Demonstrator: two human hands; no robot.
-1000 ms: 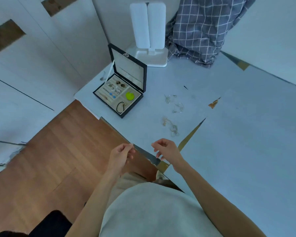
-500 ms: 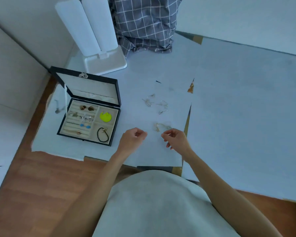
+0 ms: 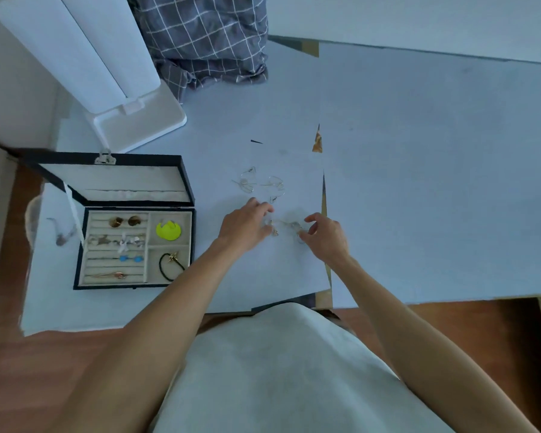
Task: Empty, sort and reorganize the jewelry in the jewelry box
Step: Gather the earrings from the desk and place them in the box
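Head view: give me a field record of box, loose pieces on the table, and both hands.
jewelry box: open, lid up, on the table's left side
box contents: yellow piece top right compartment; black cord lower right; blue earrings and other small pieces in the slotted rows
loose jewelry: thin wire pieces on the table, beyond the hands
left hand: fingers on a small gold piece
right hand: fingertips at the same cluster; grip unclear

The person wears a loose, pale grey-white top [image 3: 278, 370] of plain cloth without print or pattern. Both forearms are bare to the hands, left hand [image 3: 245, 226] and right hand [image 3: 327, 235], with no sleeves visible.
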